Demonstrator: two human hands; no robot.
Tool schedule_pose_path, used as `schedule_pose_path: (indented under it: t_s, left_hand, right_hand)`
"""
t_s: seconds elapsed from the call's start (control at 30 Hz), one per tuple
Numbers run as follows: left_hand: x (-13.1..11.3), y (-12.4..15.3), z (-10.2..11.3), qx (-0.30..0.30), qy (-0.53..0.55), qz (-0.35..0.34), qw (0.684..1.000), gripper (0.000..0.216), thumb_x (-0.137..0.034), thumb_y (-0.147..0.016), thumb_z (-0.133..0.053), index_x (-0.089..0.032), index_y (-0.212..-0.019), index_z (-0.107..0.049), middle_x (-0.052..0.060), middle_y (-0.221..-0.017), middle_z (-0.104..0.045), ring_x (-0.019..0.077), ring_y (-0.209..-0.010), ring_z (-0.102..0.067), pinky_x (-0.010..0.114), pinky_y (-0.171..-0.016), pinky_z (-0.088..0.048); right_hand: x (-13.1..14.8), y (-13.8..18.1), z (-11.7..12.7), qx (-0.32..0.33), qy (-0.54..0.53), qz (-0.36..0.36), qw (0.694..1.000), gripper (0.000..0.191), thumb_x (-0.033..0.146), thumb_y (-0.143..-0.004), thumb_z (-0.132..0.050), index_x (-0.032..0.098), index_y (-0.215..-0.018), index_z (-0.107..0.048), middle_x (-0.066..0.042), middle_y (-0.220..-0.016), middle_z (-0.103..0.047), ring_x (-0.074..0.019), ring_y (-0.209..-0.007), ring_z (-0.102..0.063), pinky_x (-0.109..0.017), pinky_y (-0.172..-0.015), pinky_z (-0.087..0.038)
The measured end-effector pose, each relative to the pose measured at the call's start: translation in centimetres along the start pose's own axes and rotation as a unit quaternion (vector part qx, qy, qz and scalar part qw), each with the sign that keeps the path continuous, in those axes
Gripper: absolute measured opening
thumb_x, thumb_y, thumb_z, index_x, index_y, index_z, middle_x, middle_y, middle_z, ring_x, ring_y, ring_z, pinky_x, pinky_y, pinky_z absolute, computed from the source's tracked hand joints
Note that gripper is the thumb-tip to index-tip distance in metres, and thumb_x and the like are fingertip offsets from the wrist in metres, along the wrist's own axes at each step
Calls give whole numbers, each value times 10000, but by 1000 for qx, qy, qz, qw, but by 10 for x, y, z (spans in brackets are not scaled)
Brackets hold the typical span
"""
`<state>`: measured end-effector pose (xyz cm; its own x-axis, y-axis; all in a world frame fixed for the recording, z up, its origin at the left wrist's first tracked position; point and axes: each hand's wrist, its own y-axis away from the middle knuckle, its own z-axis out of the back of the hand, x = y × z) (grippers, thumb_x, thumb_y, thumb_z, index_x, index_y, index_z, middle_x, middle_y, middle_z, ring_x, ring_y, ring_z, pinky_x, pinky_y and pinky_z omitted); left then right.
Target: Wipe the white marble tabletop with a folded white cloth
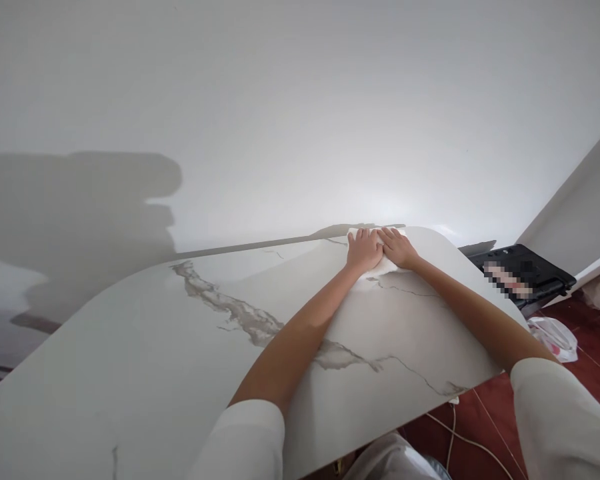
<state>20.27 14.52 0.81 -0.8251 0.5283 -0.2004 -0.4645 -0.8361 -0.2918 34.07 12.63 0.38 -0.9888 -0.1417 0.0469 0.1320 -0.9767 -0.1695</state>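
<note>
A white cloth (384, 268) lies on the marble-patterned tabletop (170, 360), close to its far edge by the wall. My left hand (365, 251) presses down on the cloth's left side, fingers bent over it. Beside it, touching at the thumbs, my right hand (399, 249) grips the cloth's right side. Both arms stretch forward over the table. Most of the cloth is hidden beneath my hands.
A white wall (300, 120) stands right behind the table. Past the right end there is a black case (545, 267), partly blurred out. A clear plastic bag (555, 339) and a pale cable (473, 443) lie on the red tiled floor (593, 353).
</note>
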Motion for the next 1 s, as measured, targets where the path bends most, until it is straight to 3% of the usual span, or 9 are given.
schedule_pose_path:
  t_s: [0.2,0.4,0.63,0.8,1.0]
  left_hand:
    - [6,-12,1,-7,-11,23,1000,410,-230,-960,-310,-184,-1321,-498,131,-1377,-544,272,-1349,-400,526,-1156,-258]
    - [-2,-29,-11,-17,-13,27,999,400,-241,-964,-323,-160,-1301,-522,145,-1354,-563,284,-1317,-428,549,-1152,-255]
    - [-13,-45,-18,-17,-8,35,999,424,-260,-980,-320,-141,-1343,-504,151,-1385,-548,284,-1330,-423,541,-1152,-254]
    - [-18,-33,-17,-20,-20,18,999,443,-258,-976,-327,-143,-1378,-475,139,-1397,-541,274,-1341,-412,514,-1154,-266]
    - [-36,1,-14,-13,-26,-8,1000,464,-265,-977,-314,-142,-1400,-457,148,-1440,-498,286,-1375,-375,522,-1152,-272]
  right_hand:
    - [-9,-26,-12,-23,-33,34,999,567,234,-988,-244,146,-1540,-341,-101,-1596,-364,-324,-1447,-320,-486,-1122,-344]
    - [-37,-38,-20,-47,-69,79,993,551,225,-985,-268,148,-1518,-383,-104,-1563,-417,-293,-1422,-366,-488,-1125,-345]
    - [-58,-50,-21,-24,-82,40,996,549,241,-994,-287,101,-1514,-396,-110,-1584,-386,-253,-1460,-328,-417,-1194,-274]
    - [-56,-36,-25,-47,-65,55,995,546,232,-996,-285,107,-1518,-384,-127,-1576,-393,-248,-1469,-325,-465,-1198,-269]
    - [-52,10,-22,-58,-51,43,996,551,272,-999,-288,142,-1526,-384,-120,-1581,-387,-306,-1464,-328,-488,-1137,-359]
